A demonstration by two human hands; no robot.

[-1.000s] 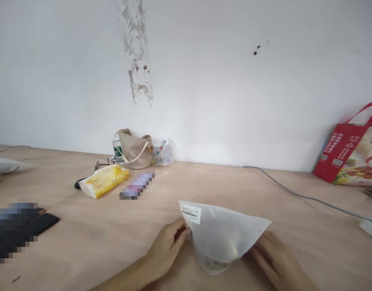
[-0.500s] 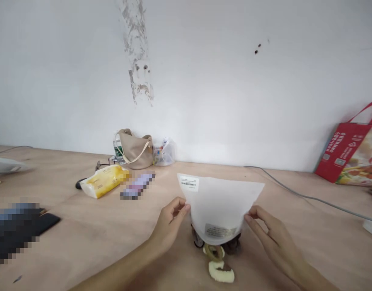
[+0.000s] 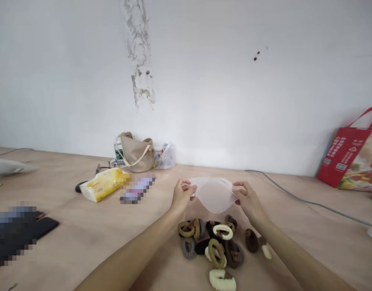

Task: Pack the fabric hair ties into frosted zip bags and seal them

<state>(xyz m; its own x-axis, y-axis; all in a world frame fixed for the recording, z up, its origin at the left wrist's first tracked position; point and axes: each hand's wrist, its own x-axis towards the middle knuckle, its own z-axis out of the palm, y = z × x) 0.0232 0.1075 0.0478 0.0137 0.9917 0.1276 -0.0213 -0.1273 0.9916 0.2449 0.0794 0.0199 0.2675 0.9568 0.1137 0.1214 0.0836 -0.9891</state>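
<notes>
A translucent white plastic bag (image 3: 214,194) hangs above the wooden table (image 3: 83,234), held up between both hands. My left hand (image 3: 182,195) pinches its left corner and my right hand (image 3: 248,200) pinches its right corner. Below the bag lies a heap of several fuzzy hair ties (image 3: 216,242) in brown, olive, black and cream, with one cream tie (image 3: 222,279) nearest me and a brown one (image 3: 251,240) off to the right.
A yellow tissue pack (image 3: 104,184), a beige handbag (image 3: 136,152) and a small clear bag (image 3: 166,155) sit at the back left by the wall. A grey cable (image 3: 307,200) runs right toward a red shopping bag (image 3: 349,157). Dark objects (image 3: 40,226) lie at the left.
Both hands lifted the bag up and away from me. The hair ties dropped out of it onto the table and now lie in a heap.
</notes>
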